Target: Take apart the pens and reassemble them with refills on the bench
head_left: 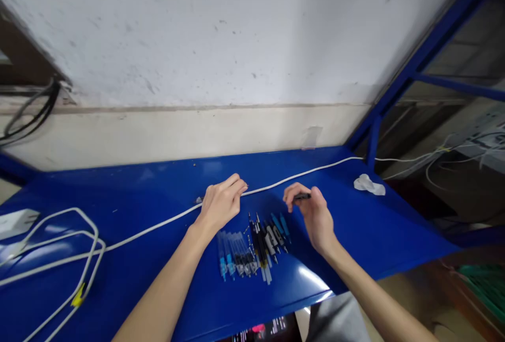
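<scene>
My left hand (223, 198) is over the blue table beside the white cable, its fingers curled together. Whatever those fingers hold, if anything, is hidden. A small dark piece (199, 200) shows just left of that hand. Between the thumb and fingers of my right hand (315, 215) is a short black pen part (302, 196). Below and between both hands lie disassembled pen pieces in rows: clear barrels (238, 247) with blue or grey tips, thin refills (258, 239), grey and black grip pieces (271, 237) and blue pieces (284, 224).
The white cable (158, 226) runs across the blue table (150, 284) and loops at the left near a white adapter (18, 223). Crumpled white tissue (369, 184) lies at the right. A blue metal frame (410, 73) rises there, and the wall (221, 42) stands behind.
</scene>
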Tool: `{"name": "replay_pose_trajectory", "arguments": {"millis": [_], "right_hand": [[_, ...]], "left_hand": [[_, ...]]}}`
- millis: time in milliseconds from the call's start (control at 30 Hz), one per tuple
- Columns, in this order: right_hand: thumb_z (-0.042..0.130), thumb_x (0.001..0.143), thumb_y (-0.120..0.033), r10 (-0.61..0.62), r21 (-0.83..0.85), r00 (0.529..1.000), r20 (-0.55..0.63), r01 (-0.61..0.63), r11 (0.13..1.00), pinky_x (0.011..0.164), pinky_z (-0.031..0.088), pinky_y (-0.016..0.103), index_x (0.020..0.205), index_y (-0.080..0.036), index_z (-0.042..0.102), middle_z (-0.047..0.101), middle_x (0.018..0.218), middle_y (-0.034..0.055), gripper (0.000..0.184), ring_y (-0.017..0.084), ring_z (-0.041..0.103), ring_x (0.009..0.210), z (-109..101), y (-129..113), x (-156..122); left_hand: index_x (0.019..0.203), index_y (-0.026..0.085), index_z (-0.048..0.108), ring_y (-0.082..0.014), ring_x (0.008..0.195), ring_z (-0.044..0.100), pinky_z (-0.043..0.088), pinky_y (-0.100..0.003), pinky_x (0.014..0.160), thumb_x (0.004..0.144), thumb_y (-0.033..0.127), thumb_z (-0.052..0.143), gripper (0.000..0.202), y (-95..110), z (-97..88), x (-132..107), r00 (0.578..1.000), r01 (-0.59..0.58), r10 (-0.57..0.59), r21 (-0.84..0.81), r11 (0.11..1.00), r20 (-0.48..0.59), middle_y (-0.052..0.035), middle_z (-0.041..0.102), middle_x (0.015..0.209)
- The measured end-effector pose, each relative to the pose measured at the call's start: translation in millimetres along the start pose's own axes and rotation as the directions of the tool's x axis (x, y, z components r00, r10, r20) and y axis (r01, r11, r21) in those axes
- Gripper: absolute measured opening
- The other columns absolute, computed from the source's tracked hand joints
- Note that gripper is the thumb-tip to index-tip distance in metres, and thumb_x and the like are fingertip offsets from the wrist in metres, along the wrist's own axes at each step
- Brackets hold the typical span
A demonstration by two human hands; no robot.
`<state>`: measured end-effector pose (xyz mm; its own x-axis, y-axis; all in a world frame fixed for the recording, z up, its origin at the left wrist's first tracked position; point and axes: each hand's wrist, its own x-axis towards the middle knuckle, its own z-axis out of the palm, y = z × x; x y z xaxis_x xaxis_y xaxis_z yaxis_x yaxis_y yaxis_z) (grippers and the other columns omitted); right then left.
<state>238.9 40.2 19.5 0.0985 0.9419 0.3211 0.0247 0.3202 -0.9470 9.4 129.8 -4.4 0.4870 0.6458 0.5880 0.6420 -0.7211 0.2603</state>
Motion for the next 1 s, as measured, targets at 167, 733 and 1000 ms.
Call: {"name": "replay_pose_trajectory", "arguments": {"millis": [167, 733, 1000], "right_hand": [[0.020, 0.102, -0.072, -0.009, 0.059, 0.992, -0.122, 0.016, 0.998, 0.049, 0.034, 0.029, 0.056, -0.022, 0.053, 0.050, 0.053, 0.0017, 0.076, 0.014, 0.044, 0.048, 43.1, -0.3, 55.0], [0.061, 0.095, -0.060, 0.136, 0.027, 0.966, 0.222, -0.145, 0.989, 0.048, 0.026, 0.025, 0.072, -0.015, 0.072, 0.050, 0.053, -0.0026, 0.051, 0.009, 0.039, 0.049, 48.1, 39.4, 59.6], [0.076, 0.086, -0.053, 0.233, 0.196, 0.961, 0.147, -0.260, 0.946, 0.044, 0.019, 0.022, 0.082, -0.016, 0.074, 0.055, 0.059, -0.0025, 0.038, 0.005, 0.036, 0.047, 47.0, 44.6, 64.7]], "left_hand": [[0.091, 0.021, 0.066, -0.0139, 0.067, 0.064, 0.038, -0.026, 0.057, 0.104, 0.020, 0.046, 0.024, 0.3, -2.8, -0.4, 1.000, -0.003, 0.003, 0.047, 0.999, 0.001, -0.0021, 0.067, 0.085], [0.088, 0.020, 0.067, -0.0129, 0.074, 0.066, 0.043, -0.025, 0.065, 0.104, 0.018, 0.047, 0.026, 7.3, -1.8, -2.0, 0.999, 0.035, -0.035, -0.103, 0.994, 0.005, 0.0000, 0.071, 0.085], [0.089, 0.020, 0.068, -0.0137, 0.077, 0.067, 0.044, -0.026, 0.067, 0.104, 0.020, 0.050, 0.023, 2.9, -0.2, -2.9, 0.998, 0.066, -0.067, -0.113, 0.991, 0.000, -0.0001, 0.072, 0.086]]}}
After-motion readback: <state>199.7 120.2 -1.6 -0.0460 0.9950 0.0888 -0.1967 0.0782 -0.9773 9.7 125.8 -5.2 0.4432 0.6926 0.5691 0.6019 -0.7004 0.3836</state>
